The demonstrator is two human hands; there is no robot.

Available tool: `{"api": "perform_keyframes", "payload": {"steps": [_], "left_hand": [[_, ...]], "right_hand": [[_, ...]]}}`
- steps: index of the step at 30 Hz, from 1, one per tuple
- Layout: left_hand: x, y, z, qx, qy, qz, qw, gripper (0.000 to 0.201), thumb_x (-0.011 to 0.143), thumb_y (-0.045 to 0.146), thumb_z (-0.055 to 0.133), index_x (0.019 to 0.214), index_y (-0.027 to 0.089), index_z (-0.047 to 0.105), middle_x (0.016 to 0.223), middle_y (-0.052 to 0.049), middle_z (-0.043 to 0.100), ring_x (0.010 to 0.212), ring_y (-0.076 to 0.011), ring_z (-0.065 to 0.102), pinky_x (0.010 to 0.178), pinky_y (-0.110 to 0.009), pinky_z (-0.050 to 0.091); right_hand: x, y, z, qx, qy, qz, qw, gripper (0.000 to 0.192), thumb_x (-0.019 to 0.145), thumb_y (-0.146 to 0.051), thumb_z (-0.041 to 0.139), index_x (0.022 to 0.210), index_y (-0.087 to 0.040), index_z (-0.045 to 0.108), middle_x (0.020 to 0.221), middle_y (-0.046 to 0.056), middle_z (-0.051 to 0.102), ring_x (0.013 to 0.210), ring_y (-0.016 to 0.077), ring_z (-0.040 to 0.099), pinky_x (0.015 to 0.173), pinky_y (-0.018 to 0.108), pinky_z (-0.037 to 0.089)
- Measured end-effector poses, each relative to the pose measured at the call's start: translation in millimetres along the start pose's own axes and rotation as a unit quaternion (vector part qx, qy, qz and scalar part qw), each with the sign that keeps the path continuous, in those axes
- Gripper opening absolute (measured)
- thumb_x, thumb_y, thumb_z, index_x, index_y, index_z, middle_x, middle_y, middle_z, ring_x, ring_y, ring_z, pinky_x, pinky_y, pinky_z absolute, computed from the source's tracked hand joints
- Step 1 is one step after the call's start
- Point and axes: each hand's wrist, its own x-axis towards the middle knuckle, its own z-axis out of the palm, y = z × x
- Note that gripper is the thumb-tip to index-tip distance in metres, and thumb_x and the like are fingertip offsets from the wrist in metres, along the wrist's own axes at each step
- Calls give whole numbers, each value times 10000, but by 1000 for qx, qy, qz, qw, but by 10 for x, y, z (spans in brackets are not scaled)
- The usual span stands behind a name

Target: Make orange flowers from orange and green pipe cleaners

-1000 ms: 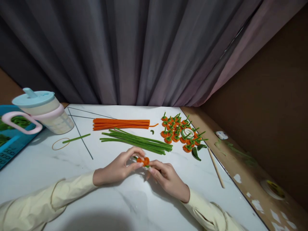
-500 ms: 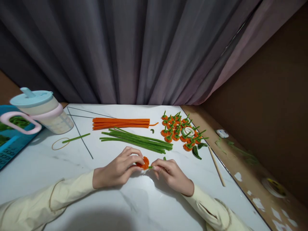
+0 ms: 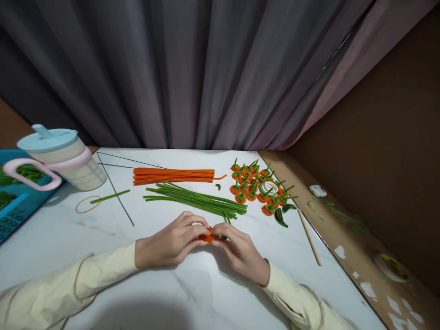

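1. I have the left hand (image 3: 175, 238) pinching a small orange pumpkin (image 3: 207, 238), thumb and fingers together on its left side.
2. The right hand (image 3: 240, 252) meets it from the other side, thumb and forefinger clamped on its right edge. A green strip (image 3: 227, 217) pokes up behind that forefinger; I cannot tell whether it joins the pumpkin.
3. The pumpkin sits between both sets of fingertips, in front of the green sticks (image 3: 195, 199), over the near part of the white table (image 3: 144, 293).
4. Just beyond the green sticks I see a bundle of orange sticks (image 3: 173, 175), lying nearly parallel to the table's far edge.
5. To the right, a cluster of pumpkins with green stalks (image 3: 241, 198) surrounds a white ring (image 3: 261, 188). Dark green leaves (image 3: 281, 217) and a wooden stick (image 3: 310, 238) lie nearby.
6. On my left, a lidded cup (image 3: 85, 169) stands beside a blue basket (image 3: 13, 222).
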Motion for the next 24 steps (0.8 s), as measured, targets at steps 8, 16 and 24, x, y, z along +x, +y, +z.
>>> {"api": "perform_keyframes", "payload": {"steps": [8, 16, 24], "left_hand": [[57, -110, -103, -93, -82, -162, 979, 336, 840, 368, 625, 1115, 198, 532, 1056, -51, 623, 978, -197, 543, 863, -310, 421], [-38, -110, 58, -98, 5, -46, 994, 200, 932, 211, 489, 1102, 132, 559, 889, -89, 654, 799, -174, 558, 761, -311, 460], [-27, -143, 15, -99, 49, -38, 993, 250, 883, 244, 581, 1108, 138, 557, 877, -91, 658, 775, -175, 567, 713, -313, 487]], "right_hand": [[-71, 29, 38, -37, 14, -54, 998, 264, 903, -75, 400, 1118, -185, 504, 984, 113, 606, 912, 179, 583, 764, 289, 518], [-101, 30, 71, -51, 44, -70, 995, 363, 842, -3, 359, 1112, -180, 523, 975, 109, 617, 905, 175, 595, 751, 286, 530], [-89, -35, 58, -7, 113, -43, 993, 315, 871, -33, 394, 1084, -203, 552, 936, 95, 617, 863, 176, 608, 710, 300, 533]]}}
